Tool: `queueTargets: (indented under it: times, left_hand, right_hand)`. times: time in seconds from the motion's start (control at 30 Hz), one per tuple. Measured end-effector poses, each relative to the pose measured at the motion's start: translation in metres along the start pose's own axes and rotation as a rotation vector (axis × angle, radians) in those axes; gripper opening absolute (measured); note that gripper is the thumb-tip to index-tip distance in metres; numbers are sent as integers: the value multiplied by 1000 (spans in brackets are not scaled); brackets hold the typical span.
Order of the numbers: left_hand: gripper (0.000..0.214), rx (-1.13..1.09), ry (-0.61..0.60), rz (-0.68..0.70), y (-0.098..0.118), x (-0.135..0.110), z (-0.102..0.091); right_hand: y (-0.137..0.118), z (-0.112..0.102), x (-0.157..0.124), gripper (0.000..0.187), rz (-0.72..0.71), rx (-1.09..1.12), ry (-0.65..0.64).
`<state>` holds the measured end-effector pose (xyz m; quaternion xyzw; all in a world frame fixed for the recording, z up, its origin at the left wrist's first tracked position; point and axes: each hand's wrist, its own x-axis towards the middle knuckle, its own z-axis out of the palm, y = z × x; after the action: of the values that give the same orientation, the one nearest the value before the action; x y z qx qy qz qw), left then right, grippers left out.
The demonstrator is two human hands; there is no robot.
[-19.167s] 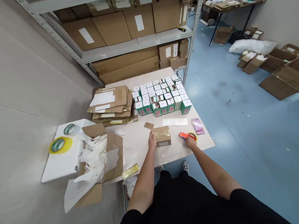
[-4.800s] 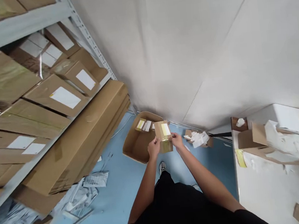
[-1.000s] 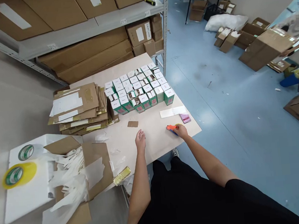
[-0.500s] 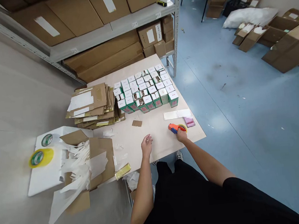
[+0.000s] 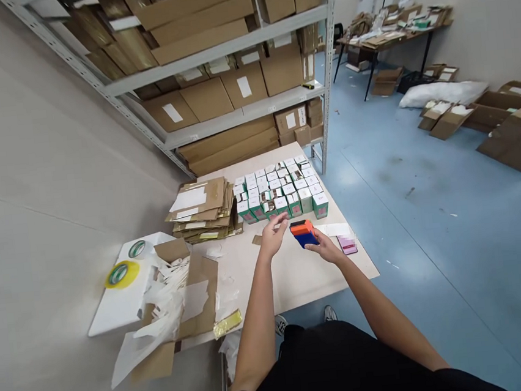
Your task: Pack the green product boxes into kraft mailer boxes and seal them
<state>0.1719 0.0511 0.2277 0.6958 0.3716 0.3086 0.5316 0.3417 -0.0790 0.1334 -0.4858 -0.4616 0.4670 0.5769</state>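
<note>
My right hand (image 5: 326,246) grips an orange and blue tape dispenser (image 5: 303,233), lifted above the table, its orange end tilted up and away from me. My left hand (image 5: 274,236) is just left of the dispenser, fingers extended and apart from it, with nothing held. Beyond both hands stand several rows of small white and green boxes (image 5: 305,198), some with torn or open tops. A white paper strip (image 5: 335,229) and a pink phone-like item (image 5: 348,245) lie to the right of my right hand.
Flattened cardboard (image 5: 201,204) is stacked at the table's left. A carton of paper scraps (image 5: 201,299) stands nearer me, beside yellow tape rolls (image 5: 121,274) on a white block. A metal shelf (image 5: 252,105) full of boxes rises behind. Open cartons (image 5: 520,140) lie on the floor at right.
My right hand has raised the tape dispenser off the table and turned it. My left hand has moved forward and closer to it. The view has tilted up, showing more of the shelf.
</note>
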Motion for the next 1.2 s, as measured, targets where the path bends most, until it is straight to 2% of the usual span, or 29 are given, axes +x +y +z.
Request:
queueTargets:
  times: [0.1,0.23,0.37,0.5,0.6,0.73,0.87,1.0,1.13,1.2]
  left_hand:
    - [42,89,-157,77,39,-2,-12]
    - [35,217,-296,157,71,-12,-24]
    - [26,219,-285,240,83,-19,-32]
    - [20,197,-270,230,86,-22,-40]
    - [21,177,-234,210,84,-25,-44]
    - [27,154,-173,164,75,-27,-45]
    - [27,141,-32,152,66,-25,-43]
    - [25,135,118,205,67,-25,-47]
    - [21,212,173,269,75,-29,-53]
    - [21,241,237,309,79,-30,-56]
  right_hand:
    - [-27,8,3,69,-40,-2,-24]
    - [-49,16,3,64,-66,-75,-29]
    - [-59,21,3,54,-77,-169,-2]
    - [-60,21,2,40,-98,-248,13]
    - [-60,21,1,34,-87,-310,35]
    - [-64,23,0,38,-92,-298,9]
    - [-59,28,1,43,-88,-284,-37]
    - [-44,35,-2,42,-62,-281,-48]
    - [-32,41,-8,40,-38,-231,-39]
    - [-30,44,-8,41,-29,-226,-36]
